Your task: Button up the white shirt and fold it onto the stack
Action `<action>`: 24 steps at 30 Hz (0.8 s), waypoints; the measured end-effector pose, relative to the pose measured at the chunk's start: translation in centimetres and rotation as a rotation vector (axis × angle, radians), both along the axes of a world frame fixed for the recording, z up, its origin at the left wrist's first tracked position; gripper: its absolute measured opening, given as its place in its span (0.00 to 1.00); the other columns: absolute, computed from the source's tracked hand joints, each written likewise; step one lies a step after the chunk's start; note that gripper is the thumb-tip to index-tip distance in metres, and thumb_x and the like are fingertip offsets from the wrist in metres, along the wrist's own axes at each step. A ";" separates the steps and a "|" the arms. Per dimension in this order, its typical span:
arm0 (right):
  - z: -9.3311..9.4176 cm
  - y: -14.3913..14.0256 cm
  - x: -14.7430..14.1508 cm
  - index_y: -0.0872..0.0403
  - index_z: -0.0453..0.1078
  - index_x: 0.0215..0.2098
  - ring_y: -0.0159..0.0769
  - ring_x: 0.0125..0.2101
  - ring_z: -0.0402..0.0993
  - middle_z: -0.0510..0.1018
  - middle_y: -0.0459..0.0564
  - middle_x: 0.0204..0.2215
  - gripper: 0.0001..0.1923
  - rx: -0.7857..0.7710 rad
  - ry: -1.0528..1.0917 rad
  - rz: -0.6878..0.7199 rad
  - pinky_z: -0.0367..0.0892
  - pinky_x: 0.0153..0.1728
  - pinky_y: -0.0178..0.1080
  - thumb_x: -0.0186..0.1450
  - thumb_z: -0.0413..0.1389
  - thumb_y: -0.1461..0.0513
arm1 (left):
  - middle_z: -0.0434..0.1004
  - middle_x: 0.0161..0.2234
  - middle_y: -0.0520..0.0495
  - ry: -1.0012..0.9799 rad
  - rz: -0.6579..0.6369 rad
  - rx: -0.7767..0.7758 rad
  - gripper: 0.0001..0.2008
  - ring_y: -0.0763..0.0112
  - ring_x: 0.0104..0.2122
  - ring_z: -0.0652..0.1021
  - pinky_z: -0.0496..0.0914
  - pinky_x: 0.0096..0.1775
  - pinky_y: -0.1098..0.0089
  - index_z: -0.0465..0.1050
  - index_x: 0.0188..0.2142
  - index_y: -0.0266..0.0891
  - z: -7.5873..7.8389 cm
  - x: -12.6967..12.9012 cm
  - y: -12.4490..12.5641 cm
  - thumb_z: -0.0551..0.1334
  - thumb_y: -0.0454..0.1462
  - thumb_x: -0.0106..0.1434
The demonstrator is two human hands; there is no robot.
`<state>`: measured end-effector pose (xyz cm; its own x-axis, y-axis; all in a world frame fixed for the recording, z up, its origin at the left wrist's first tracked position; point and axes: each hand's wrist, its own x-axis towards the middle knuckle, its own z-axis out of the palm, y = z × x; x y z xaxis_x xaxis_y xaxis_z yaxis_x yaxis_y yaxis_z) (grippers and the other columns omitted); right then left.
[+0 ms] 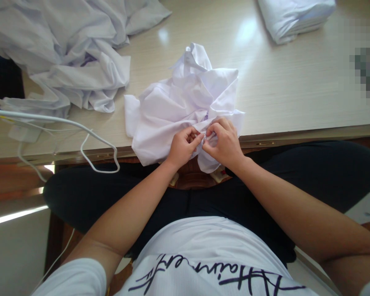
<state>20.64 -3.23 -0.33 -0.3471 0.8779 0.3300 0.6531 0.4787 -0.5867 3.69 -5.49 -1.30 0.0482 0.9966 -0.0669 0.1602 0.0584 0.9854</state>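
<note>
A crumpled white shirt [185,102] lies on the pale table [296,90], its lower part hanging over the front edge. My left hand [182,147] and my right hand [222,142] meet at that edge, both pinching the same bit of white cloth between fingertips. What sits between the fingers is too small to make out.
A heap of loose white garments [64,49] fills the far left of the table. A folded white stack [296,18] lies at the far right. White cables [89,135] trail over the left front edge. My legs in dark trousers [311,172] are under the table.
</note>
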 end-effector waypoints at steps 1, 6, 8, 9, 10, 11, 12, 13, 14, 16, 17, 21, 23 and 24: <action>0.0 0.0 0.0 0.50 0.65 0.34 0.50 0.46 0.68 0.72 0.53 0.40 0.09 -0.003 -0.008 0.000 0.64 0.50 0.51 0.58 0.61 0.63 | 0.68 0.19 0.55 0.000 0.001 0.005 0.19 0.77 0.17 0.69 0.61 0.22 0.74 0.69 0.31 0.39 0.0 0.0 0.0 0.64 0.52 0.63; 0.1 -0.2 -0.1 0.50 0.65 0.34 0.50 0.46 0.67 0.72 0.54 0.40 0.07 -0.026 -0.030 -0.004 0.64 0.51 0.51 0.60 0.59 0.63 | 0.68 0.19 0.56 -0.002 0.000 0.016 0.18 0.77 0.17 0.69 0.61 0.22 0.75 0.68 0.31 0.39 -0.1 -0.1 0.1 0.64 0.52 0.64; 0.1 -0.2 0.0 0.50 0.66 0.36 0.51 0.46 0.67 0.72 0.54 0.41 0.08 -0.026 -0.015 -0.012 0.64 0.51 0.51 0.60 0.60 0.62 | 0.68 0.18 0.56 -0.006 0.001 0.014 0.18 0.77 0.17 0.69 0.61 0.22 0.75 0.69 0.32 0.39 -0.1 -0.1 0.1 0.64 0.52 0.64; 0.0 -0.2 0.0 0.50 0.66 0.37 0.51 0.46 0.67 0.72 0.54 0.41 0.08 -0.026 -0.006 -0.013 0.64 0.51 0.51 0.60 0.60 0.62 | 0.68 0.18 0.56 -0.008 0.002 0.012 0.18 0.77 0.17 0.69 0.61 0.22 0.75 0.69 0.32 0.39 -0.1 -0.1 0.1 0.65 0.52 0.63; 0.0 -0.2 0.0 0.50 0.66 0.37 0.51 0.46 0.67 0.72 0.54 0.41 0.08 -0.026 0.003 -0.011 0.64 0.51 0.51 0.60 0.60 0.61 | 0.68 0.18 0.56 -0.009 0.004 0.010 0.18 0.77 0.17 0.69 0.61 0.22 0.75 0.69 0.32 0.39 -0.1 -0.1 0.1 0.66 0.51 0.63; -0.1 -0.2 0.0 0.50 0.66 0.37 0.51 0.46 0.67 0.72 0.54 0.41 0.08 -0.027 0.011 -0.010 0.64 0.51 0.51 0.61 0.60 0.61 | 0.68 0.18 0.56 -0.008 0.006 0.009 0.18 0.77 0.17 0.69 0.61 0.21 0.75 0.69 0.32 0.39 -0.1 -0.1 0.1 0.66 0.51 0.62; -0.1 -0.1 0.1 0.50 0.67 0.36 0.51 0.46 0.68 0.72 0.53 0.40 0.07 -0.029 0.018 -0.008 0.64 0.50 0.51 0.61 0.60 0.60 | 0.68 0.18 0.56 -0.005 0.007 0.008 0.18 0.77 0.17 0.69 0.61 0.21 0.75 0.69 0.32 0.39 -0.1 -0.1 0.1 0.66 0.51 0.62; -0.1 -0.1 0.1 0.50 0.67 0.36 0.50 0.46 0.68 0.72 0.53 0.40 0.07 -0.030 0.024 -0.007 0.64 0.50 0.51 0.61 0.60 0.60 | 0.68 0.18 0.56 -0.003 0.008 0.008 0.18 0.77 0.17 0.69 0.61 0.21 0.75 0.69 0.32 0.39 -0.1 -0.1 0.1 0.67 0.51 0.62; -0.1 -0.1 0.2 0.50 0.67 0.36 0.50 0.45 0.68 0.72 0.53 0.39 0.06 -0.031 0.028 -0.007 0.65 0.50 0.51 0.61 0.60 0.60 | 0.68 0.18 0.56 -0.001 0.008 0.009 0.18 0.77 0.17 0.69 0.61 0.21 0.75 0.69 0.32 0.39 -0.2 -0.1 0.0 0.67 0.51 0.62; -0.1 0.0 0.2 0.50 0.68 0.35 0.50 0.45 0.68 0.73 0.53 0.39 0.06 -0.032 0.033 -0.004 0.65 0.50 0.51 0.61 0.61 0.61 | 0.69 0.19 0.56 0.002 0.007 0.013 0.18 0.78 0.17 0.69 0.61 0.21 0.75 0.69 0.32 0.39 -0.2 -0.1 0.0 0.66 0.51 0.62; -0.1 0.0 0.2 0.50 0.68 0.35 0.50 0.45 0.68 0.73 0.53 0.39 0.06 -0.031 0.034 -0.002 0.65 0.49 0.51 0.61 0.61 0.61 | 0.69 0.19 0.56 0.003 0.006 0.015 0.18 0.78 0.17 0.69 0.61 0.21 0.75 0.69 0.32 0.39 -0.2 -0.1 0.0 0.66 0.52 0.62; 0.0 0.2 0.2 0.50 0.68 0.34 0.50 0.45 0.68 0.72 0.53 0.38 0.06 -0.029 0.026 0.010 0.65 0.49 0.51 0.59 0.60 0.63 | 0.69 0.19 0.56 0.012 0.003 0.025 0.19 0.77 0.17 0.69 0.61 0.21 0.75 0.69 0.32 0.39 -0.2 0.0 0.0 0.65 0.53 0.63; 0.1 0.2 0.2 0.50 0.67 0.34 0.50 0.45 0.68 0.72 0.53 0.38 0.07 -0.033 0.015 0.014 0.64 0.49 0.51 0.59 0.60 0.63 | 0.68 0.18 0.56 0.015 0.000 0.027 0.19 0.77 0.17 0.69 0.61 0.21 0.74 0.69 0.32 0.39 -0.2 0.0 0.0 0.64 0.53 0.63; 0.1 0.2 0.2 0.50 0.67 0.34 0.50 0.45 0.68 0.72 0.53 0.38 0.07 -0.036 0.010 0.016 0.64 0.49 0.51 0.59 0.60 0.64 | 0.68 0.18 0.56 0.017 -0.002 0.028 0.19 0.77 0.17 0.69 0.61 0.21 0.74 0.69 0.31 0.39 -0.2 0.0 0.0 0.64 0.53 0.64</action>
<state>20.83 -3.00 -0.24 -0.3580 0.8834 0.3022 0.6392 0.4678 -0.6104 3.72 -5.49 -1.49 0.0494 0.9980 -0.0400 0.1770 0.0307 0.9837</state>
